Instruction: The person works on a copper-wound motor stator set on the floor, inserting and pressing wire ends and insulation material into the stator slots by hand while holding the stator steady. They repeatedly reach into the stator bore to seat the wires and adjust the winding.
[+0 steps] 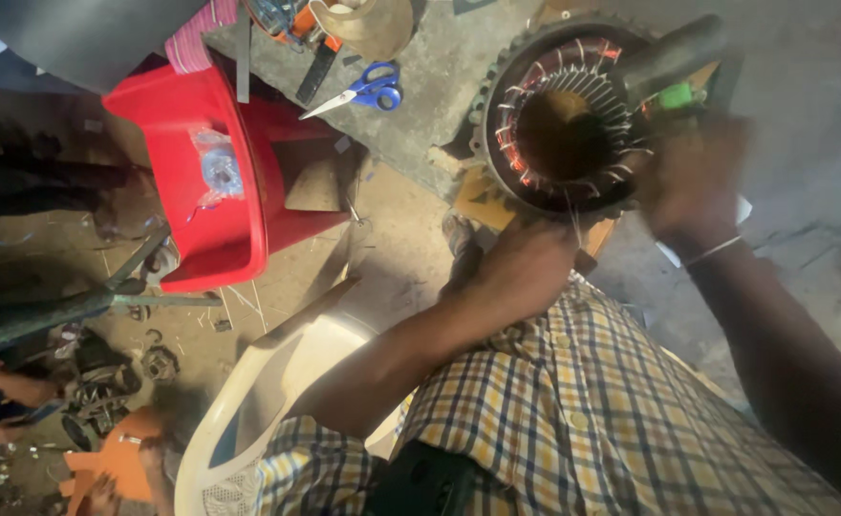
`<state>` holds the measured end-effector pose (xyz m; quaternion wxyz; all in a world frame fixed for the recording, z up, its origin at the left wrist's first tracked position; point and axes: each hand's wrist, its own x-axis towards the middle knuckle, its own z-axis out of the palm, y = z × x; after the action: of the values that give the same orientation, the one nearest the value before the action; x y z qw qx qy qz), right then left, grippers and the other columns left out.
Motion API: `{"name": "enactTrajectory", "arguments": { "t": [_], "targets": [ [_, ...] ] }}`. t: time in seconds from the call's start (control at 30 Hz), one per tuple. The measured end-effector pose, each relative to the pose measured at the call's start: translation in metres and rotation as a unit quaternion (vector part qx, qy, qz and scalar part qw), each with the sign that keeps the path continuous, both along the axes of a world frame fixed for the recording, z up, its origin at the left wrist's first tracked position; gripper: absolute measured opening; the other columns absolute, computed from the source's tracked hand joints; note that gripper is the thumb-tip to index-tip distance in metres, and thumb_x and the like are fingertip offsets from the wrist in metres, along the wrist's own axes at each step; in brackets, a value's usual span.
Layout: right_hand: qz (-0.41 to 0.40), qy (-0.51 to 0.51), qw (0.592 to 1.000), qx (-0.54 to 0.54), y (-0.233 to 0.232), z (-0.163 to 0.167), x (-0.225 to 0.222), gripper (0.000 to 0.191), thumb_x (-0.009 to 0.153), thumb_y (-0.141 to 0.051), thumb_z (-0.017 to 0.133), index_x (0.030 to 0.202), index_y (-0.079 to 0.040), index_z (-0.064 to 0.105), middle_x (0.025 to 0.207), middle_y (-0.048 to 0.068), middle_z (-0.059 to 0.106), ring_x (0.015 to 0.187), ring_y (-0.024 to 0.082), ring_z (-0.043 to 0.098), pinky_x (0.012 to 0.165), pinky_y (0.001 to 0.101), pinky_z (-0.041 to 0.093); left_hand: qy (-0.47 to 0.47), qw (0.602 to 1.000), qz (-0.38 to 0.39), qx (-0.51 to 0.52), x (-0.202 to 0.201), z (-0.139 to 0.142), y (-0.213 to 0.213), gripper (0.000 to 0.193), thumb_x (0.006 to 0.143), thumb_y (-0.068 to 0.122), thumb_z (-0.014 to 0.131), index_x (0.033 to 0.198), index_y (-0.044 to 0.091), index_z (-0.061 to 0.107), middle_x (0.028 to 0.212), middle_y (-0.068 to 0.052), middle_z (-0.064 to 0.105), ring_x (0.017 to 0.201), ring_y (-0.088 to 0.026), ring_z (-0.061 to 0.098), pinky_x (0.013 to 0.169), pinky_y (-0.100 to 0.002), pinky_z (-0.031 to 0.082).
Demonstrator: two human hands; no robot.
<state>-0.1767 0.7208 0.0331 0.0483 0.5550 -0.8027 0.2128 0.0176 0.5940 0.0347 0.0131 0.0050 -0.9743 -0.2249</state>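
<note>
Head view: a person in a checked shirt (pixel 573 401) works over a round motor stator (pixel 564 119) that rests on the grey counter (pixel 420 86), its bore facing up at the camera and copper windings glowing orange between pale slot liners. The left hand (pixel 521 268) is clenched at the stator's near rim, seemingly pinching a thin wire or liner strip that rises toward the core; what exactly it grasps cannot be told. The right hand (pixel 693 177), blurred, lies against the stator's right flank beside a dark cylindrical tool (pixel 674 53), and its grip cannot be read. The stator sits just ahead of both hands, the left one nearer its lower edge. Blue-handled scissors (pixel 363 91) lie well to the left on the counter, beyond a red plastic tub (pixel 220 229).
</note>
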Motion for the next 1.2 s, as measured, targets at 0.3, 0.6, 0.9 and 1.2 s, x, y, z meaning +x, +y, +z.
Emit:
{"name": "enactTrajectory", "arguments": {
  "t": [0.3,0.6,0.9,1.2],
  "targets": [
    [0.113,-0.442,0.886,-0.083,0.018,-0.024,0.042,0.054,0.077,-0.008,0.074,0.128,0.001,0.059,0.129,0.018,0.060,0.116,0.033,0.060,0.102,0.0428,0.046,0.087,0.996,-0.003,-0.029,-0.017,0.091,0.003,0.033,0.086,0.018,0.060,0.109,-0.001,0.073,0.127,-0.021,0.070,0.103,-0.029,0.061,0.091,-0.047,0.046],
    [0.237,-0.090,0.965,0.060,0.037,0.004,0.057,0.044,0.070,-0.019,0.075,0.111,-0.003,0.073,0.115,0.017,0.070,0.118,0.033,0.061,0.098,0.0465,0.054,-0.088,0.990,0.107,0.041,-0.077,-0.027,-0.061,0.031,0.069,0.044,0.081,0.089,0.020,0.082,0.104,-0.011,0.074,0.123,-0.036,0.057,0.108,-0.061,0.031],
    [0.250,-0.136,0.944,0.170,0.072,0.024,0.054,0.029,0.089,-0.020,0.070,0.117,-0.013,0.076,0.116,0.011,0.071,0.104,0.027,0.065,0.081,0.0380,0.056,-0.252,0.963,0.084,0.045,-0.097,-0.010,-0.065,0.033,0.076,0.049,0.081,0.087,0.018,0.080,0.099,-0.009,0.075,0.108,-0.030,0.067,0.101,-0.053,0.041],
    [0.037,-0.366,0.894,0.254,0.056,0.049,0.040,0.049,0.085,-0.018,0.066,0.134,-0.010,0.065,0.122,0.015,0.070,0.094,0.030,0.072,0.073,0.0401,0.058,-0.051,0.995,0.071,-0.046,-0.068,-0.015,-0.050,0.025,0.077,0.042,0.077,0.079,0.017,0.080,0.087,-0.007,0.077,0.110,-0.032,0.066,0.102,-0.061,0.037]
  ]
}}
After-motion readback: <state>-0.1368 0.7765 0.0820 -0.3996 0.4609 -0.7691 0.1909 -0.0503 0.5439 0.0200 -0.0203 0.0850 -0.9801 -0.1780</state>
